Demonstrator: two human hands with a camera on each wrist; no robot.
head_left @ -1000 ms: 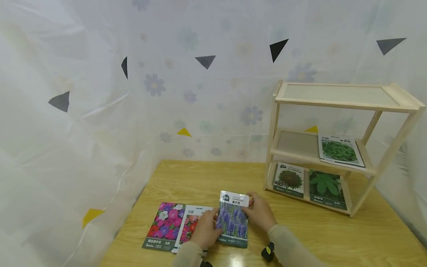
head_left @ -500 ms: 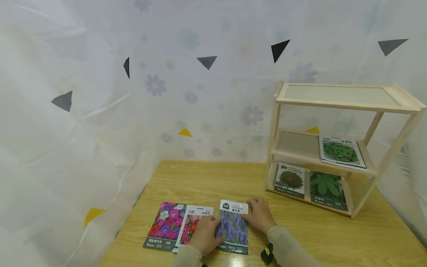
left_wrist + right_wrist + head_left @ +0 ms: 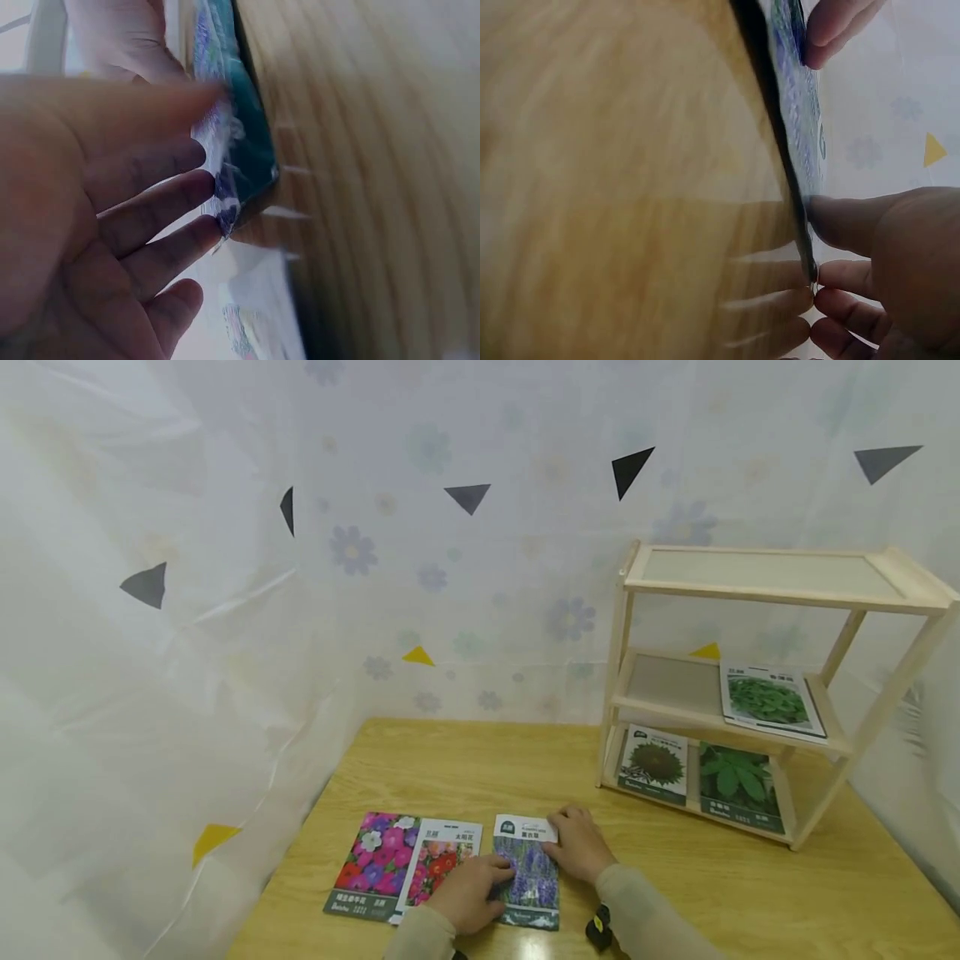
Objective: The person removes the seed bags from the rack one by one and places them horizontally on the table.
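A lavender seed packet (image 3: 528, 881) lies on the wooden table in the head view, purple flowers on its front and a dark green band at the bottom. My left hand (image 3: 468, 889) reaches over its left part, index finger on the printed front. In the left wrist view the other fingers (image 3: 161, 217) are loosely extended at the packet's edge. At the packet's right side, my right hand (image 3: 579, 843) touches its edge with thumb and fingers. Left of it lie a packet of red and pink flowers (image 3: 429, 862), partly covered by my left hand, and a petunia-like packet (image 3: 375, 860).
A light wooden three-tier rack (image 3: 750, 722) stands at the right. Its middle shelf bears a packet with green leaves (image 3: 768, 700); the bottom one bears a sunflower packet (image 3: 655, 764) and another leafy packet (image 3: 738, 781). A white patterned sheet (image 3: 480, 568) hangs behind the table.
The lavender packet, raised and tilted in both hands earlier, has come down flat on the table. My left index finger has since moved right onto its front.
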